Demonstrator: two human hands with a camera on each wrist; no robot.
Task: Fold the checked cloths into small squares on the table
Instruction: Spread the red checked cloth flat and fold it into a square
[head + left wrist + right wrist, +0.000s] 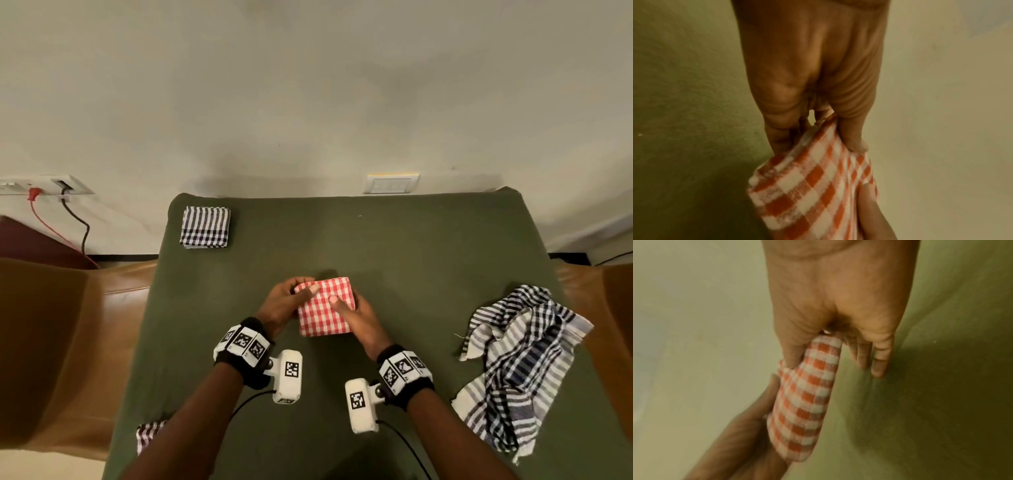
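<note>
A red-and-white checked cloth (pixel 323 306), folded to a small square, is held just above the green table (pixel 394 246) at its middle. My left hand (pixel 291 301) pinches its left edge, thumb on top and fingers under; the left wrist view shows that hand (pixel 818 129) pinching the red cloth (pixel 813 186). My right hand (pixel 352 311) pinches the right edge, thumb on top. In the right wrist view the right hand (pixel 818 353) holds the red cloth (pixel 807 394) between thumb and fingers, with two fingers hanging free.
A folded black-and-white checked cloth (pixel 205 226) lies at the table's far left corner. An unfolded black, blue and white checked cloth (pixel 513 366) is heaped at the right edge. A bit of another checked cloth (pixel 147 435) shows under my left forearm.
</note>
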